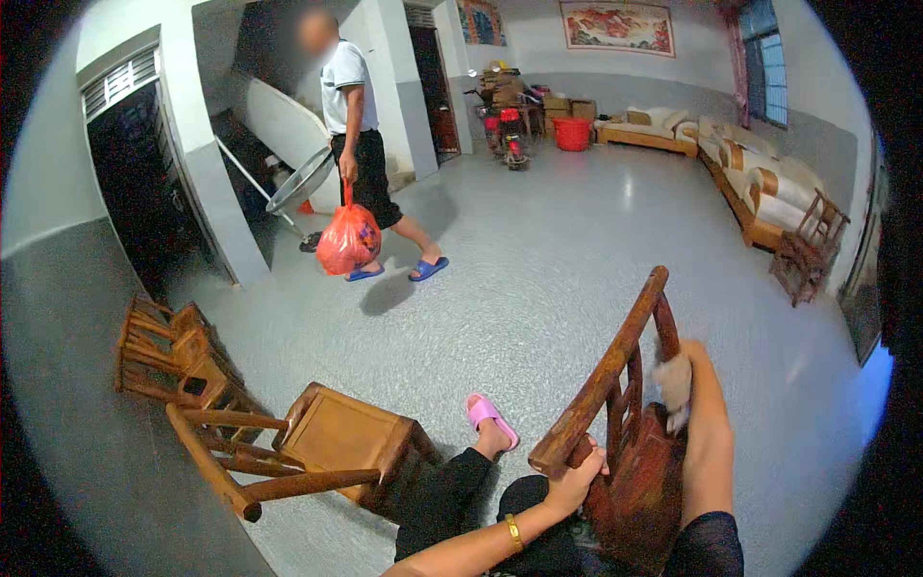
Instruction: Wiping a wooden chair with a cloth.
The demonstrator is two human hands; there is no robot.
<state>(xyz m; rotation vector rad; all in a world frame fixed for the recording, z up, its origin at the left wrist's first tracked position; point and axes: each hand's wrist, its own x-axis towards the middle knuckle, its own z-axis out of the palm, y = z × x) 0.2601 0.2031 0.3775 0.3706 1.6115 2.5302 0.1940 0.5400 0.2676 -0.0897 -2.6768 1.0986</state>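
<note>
A dark reddish-brown wooden chair stands tilted right in front of me, its round top rail slanting up to the right. My left hand, below a gold-coloured bracelet, grips the chair's back near the lower end of that rail. In my right hand is a crumpled pale cloth, pressed against the far side of the backrest. The fingers of this hand are partly hidden by the cloth. To my left a lighter brown wooden chair sits on the floor, touched by neither hand.
More wooden chairs line the left wall. A person in blue slippers walks on the grey floor, carrying a red plastic bag. Farther back are a red motorbike, a red tub and a wooden sofa.
</note>
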